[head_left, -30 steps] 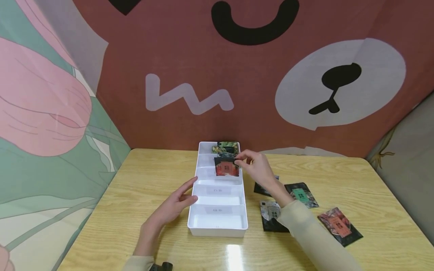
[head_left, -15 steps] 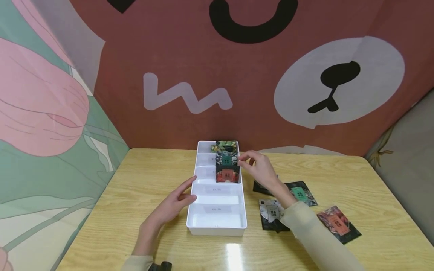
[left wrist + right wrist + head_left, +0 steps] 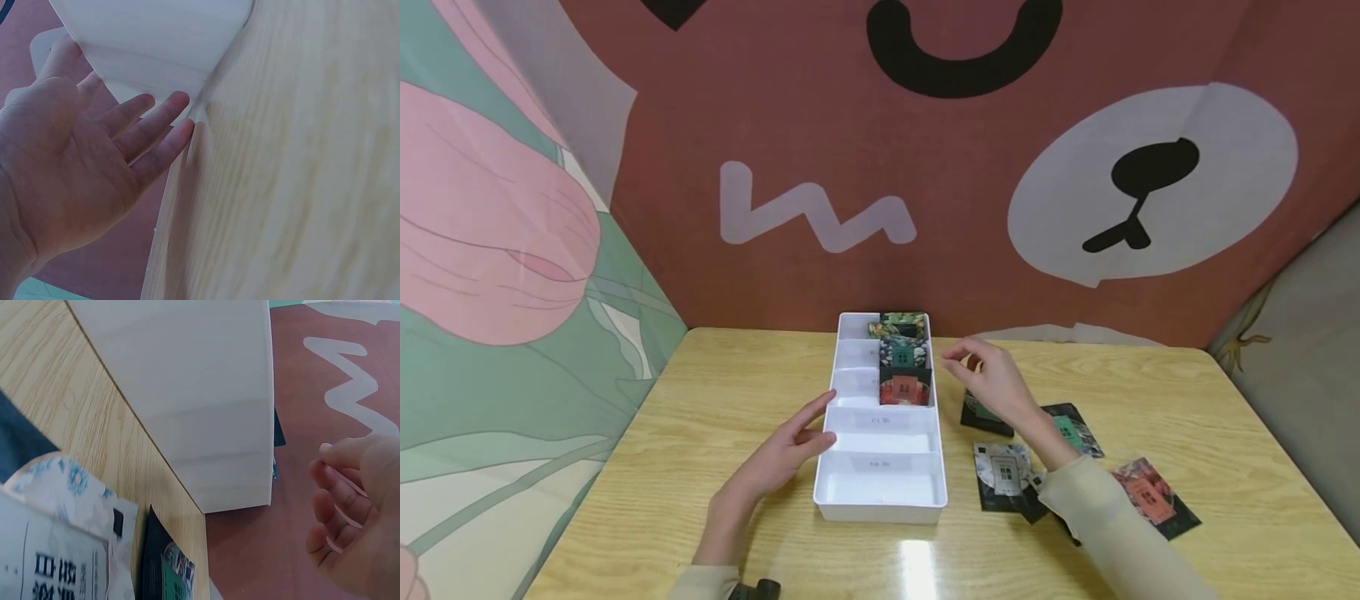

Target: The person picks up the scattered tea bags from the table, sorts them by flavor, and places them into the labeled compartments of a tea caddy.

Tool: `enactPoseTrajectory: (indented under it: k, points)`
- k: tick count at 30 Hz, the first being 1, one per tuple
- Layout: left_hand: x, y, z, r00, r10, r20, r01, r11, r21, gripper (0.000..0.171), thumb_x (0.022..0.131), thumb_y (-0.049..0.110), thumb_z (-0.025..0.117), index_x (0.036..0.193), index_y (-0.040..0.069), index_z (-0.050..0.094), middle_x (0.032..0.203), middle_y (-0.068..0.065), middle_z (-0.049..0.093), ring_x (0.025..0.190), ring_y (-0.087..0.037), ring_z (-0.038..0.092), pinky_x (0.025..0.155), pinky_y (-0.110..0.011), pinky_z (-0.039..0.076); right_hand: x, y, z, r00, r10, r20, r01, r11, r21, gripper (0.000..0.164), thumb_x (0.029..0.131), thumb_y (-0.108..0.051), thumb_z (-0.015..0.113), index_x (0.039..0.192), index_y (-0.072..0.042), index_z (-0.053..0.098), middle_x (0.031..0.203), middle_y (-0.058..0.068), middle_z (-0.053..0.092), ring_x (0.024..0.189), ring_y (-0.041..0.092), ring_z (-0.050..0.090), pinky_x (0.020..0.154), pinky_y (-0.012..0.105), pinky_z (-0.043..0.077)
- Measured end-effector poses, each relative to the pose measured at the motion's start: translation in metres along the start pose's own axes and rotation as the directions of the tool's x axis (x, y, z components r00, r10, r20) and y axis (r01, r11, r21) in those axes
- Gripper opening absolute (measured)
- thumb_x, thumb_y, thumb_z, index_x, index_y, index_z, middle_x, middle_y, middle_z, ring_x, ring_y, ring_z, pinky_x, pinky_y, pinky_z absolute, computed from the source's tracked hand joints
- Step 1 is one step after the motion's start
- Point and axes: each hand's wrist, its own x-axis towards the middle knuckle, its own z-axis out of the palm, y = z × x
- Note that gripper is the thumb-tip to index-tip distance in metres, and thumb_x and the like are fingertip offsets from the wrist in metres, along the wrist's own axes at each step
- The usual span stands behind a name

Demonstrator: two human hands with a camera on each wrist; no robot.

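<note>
A long white divided box [image 3: 880, 512] stands on the table, its compartments in a row. In the third from the back leans a red-labelled sachet [image 3: 905, 387]; behind it are a green-labelled sachet [image 3: 903, 353] and, at the back, yellow-green sachets [image 3: 906, 323]. Beside the box's right wall, my right hand [image 3: 996, 379] hovers with loosely bent fingers; the right wrist view shows nothing in this hand [image 3: 359, 506]. My left hand [image 3: 778, 458] has its fingers spread and touches the box's left side. In the left wrist view, its palm [image 3: 69, 181] faces the camera.
Right of the box lie a white-and-black sachet [image 3: 1002, 473], a dark sachet [image 3: 987, 418], a green-labelled one [image 3: 1078, 435] and a red-labelled one [image 3: 1157, 504]. Another dark one is partly under the right sleeve [image 3: 1105, 508]. A printed cloth [image 3: 820, 283] hangs behind the table.
My right hand has let go of the red-labelled sachet, which dropped lower into the third compartment. The hand has drawn back to the right of the box. The left hand stays in place.
</note>
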Motion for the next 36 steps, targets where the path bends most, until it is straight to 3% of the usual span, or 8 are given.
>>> enactPoseTrajectory:
  k: [11,21,30,36]
  points:
    - [0.000,0.000,0.001,1.000,-0.026,-0.012,0.026,1.000,0.003,0.064,0.100,0.037,0.059,0.156,0.039,0.027,0.164,-0.005,0.027,0.129,-0.030,0.056,0.108,-0.047,0.045,-0.015,0.008,-0.015,0.999,0.024,0.026,-0.023,0.999,-0.047,0.014,0.096,-0.021,0.068,0.106,-0.013,0.072,0.095,0.000,0.071,0.078,0.015,0.058,0.067,0.029,0.049]
    - [0.000,0.000,0.000,1.000,-0.014,-0.007,0.014,1.000,0.010,0.065,0.101,0.037,0.058,0.157,0.036,0.026,0.164,-0.005,0.025,0.130,-0.031,0.054,0.109,-0.048,0.044,-0.037,0.020,-0.030,0.996,0.074,0.047,-0.070,0.994,-0.080,0.018,0.096,-0.024,0.067,0.110,-0.013,0.071,0.095,0.000,0.070,0.072,0.014,0.056,0.056,0.026,0.047]
    - [-0.002,0.001,0.000,1.000,-0.002,-0.006,0.002,1.000,-0.001,0.066,0.101,0.038,0.058,0.158,0.033,0.025,0.164,-0.006,0.025,0.130,-0.032,0.054,0.110,-0.049,0.043,-0.056,0.032,-0.045,0.996,0.078,0.037,-0.072,0.988,-0.140,0.014,0.096,-0.022,0.068,0.108,-0.015,0.071,0.093,-0.001,0.069,0.074,0.013,0.056,0.059,0.025,0.046]
    - [0.000,0.000,0.001,1.000,-0.010,-0.002,0.010,1.000,-0.002,0.065,0.100,0.040,0.058,0.157,0.037,0.026,0.164,-0.005,0.024,0.131,-0.031,0.053,0.110,-0.048,0.043,-0.070,0.042,-0.050,0.993,0.102,0.052,-0.093,0.982,-0.162,0.016,0.095,-0.017,0.069,0.109,-0.009,0.071,0.092,0.001,0.069,0.069,0.011,0.055,0.054,0.024,0.044]
